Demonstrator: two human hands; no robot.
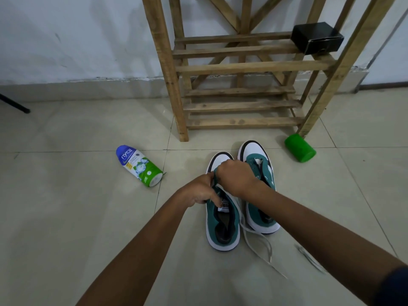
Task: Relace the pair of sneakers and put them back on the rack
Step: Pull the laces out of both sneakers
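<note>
The 2 sneakers stand side by side on the floor (88, 217) before the rack (238, 67); left hand (199, 191) and right hand (235, 176) pinch the lace (257, 241) over the left sneaker (221, 230); the right sneaker (260, 208) stands untouched.

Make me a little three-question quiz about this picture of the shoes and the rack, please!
1. True or false: both hands, left hands and right hands, are working on the left sneaker.
2. Which thing sits on the wooden rack? A) black box B) green cup C) powder bottle
3. Fill in: the loose white lace trails on the ____.

Key: 1 true; 2 A; 3 floor.
</note>
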